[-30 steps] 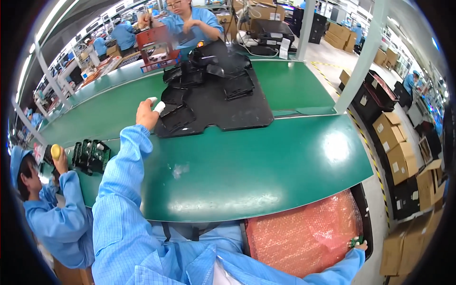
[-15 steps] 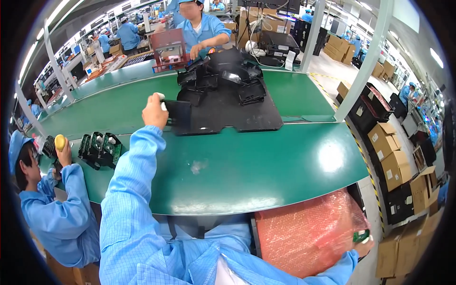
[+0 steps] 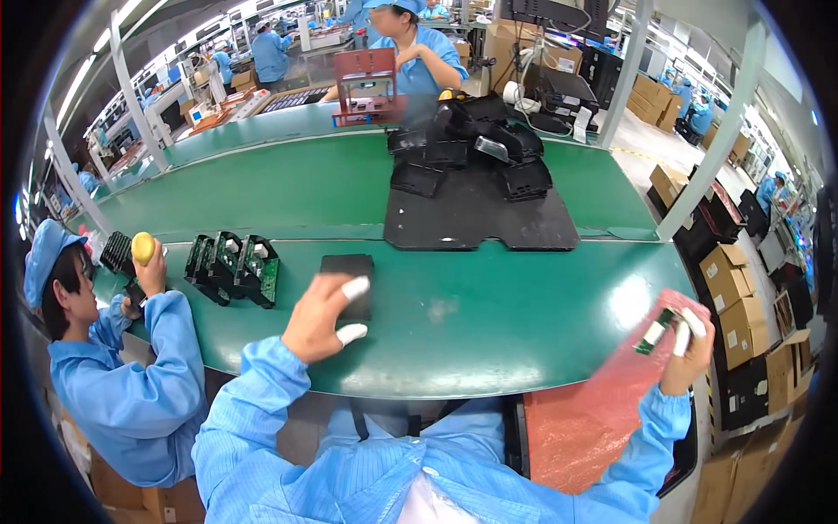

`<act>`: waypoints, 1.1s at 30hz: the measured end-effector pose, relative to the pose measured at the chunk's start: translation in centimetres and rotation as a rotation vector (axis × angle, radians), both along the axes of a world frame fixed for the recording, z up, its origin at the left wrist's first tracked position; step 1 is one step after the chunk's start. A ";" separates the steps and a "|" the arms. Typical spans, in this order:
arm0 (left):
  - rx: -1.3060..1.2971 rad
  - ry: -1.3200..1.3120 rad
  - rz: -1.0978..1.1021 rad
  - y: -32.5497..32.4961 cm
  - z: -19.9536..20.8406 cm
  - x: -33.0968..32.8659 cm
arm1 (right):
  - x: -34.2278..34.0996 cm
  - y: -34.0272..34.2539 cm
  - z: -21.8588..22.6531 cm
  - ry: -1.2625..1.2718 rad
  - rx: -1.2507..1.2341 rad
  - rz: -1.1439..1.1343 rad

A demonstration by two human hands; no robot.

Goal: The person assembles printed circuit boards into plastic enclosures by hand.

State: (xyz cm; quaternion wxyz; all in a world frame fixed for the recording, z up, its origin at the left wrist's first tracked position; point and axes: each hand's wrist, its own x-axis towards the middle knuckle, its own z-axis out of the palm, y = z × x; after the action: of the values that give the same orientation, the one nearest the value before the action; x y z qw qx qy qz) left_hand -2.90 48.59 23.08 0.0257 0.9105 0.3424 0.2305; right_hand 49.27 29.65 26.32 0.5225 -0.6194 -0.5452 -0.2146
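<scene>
My left hand, white covers on thumb and a fingertip, is open with its fingers apart. It hovers by a flat black plastic part lying on the green bench and partly hides it. At the right, my right hand, also with white finger covers, pinches a small green circuit board with a pale block on it. Pink bubble wrap rises from a container at my right side toward this hand; whether the fingers grip the wrap too cannot be made out.
Several black housings with green boards stand on the bench at left, near a co-worker holding a yellow round object. Black plastic parts are piled on a black mat. Across the bench, another person sits behind a red fixture.
My left hand has come back from the mat, and the black part now lies on the near bench, released. My right hand has lifted the circuit board from beside the bubble wrap.
</scene>
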 end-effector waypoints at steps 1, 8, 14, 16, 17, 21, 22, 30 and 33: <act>-0.049 -0.099 0.008 1.1 0.8 0.1 | -1.4 1.4 0.5 -0.098 -0.042 0.015; -0.275 0.370 0.047 7.6 -1.0 -2.2 | -12.2 10.5 -0.2 0.148 -0.275 0.350; -0.808 -0.230 -0.372 8.3 1.2 0.8 | -10.8 10.9 0.3 0.695 -0.423 0.473; -0.875 -0.395 -0.460 7.6 1.9 3.6 | -10.2 11.2 0.4 0.934 -0.460 0.605; -0.933 -0.564 -0.541 7.1 2.3 5.6 | -10.3 11.1 0.9 0.927 -0.463 0.599; -0.887 -0.772 -0.634 6.0 2.9 11.1 | -13.3 12.2 1.4 1.021 -0.363 0.841; -0.940 -0.815 -0.640 5.7 2.5 11.8 | -14.5 12.6 0.8 1.025 -0.316 0.845; -0.947 -0.780 -0.688 4.8 3.6 13.5 | -20.2 15.5 1.4 0.896 -0.120 0.748; -0.845 -0.769 -0.761 5.4 3.1 13.9 | -20.6 15.7 1.7 0.960 -0.154 0.712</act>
State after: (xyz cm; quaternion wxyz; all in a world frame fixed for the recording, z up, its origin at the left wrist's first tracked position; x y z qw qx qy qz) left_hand 11.05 54.01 26.14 0.5775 0.7328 0.0258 0.3589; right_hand 28.64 45.30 27.98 0.7037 -0.4624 -0.4364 0.3172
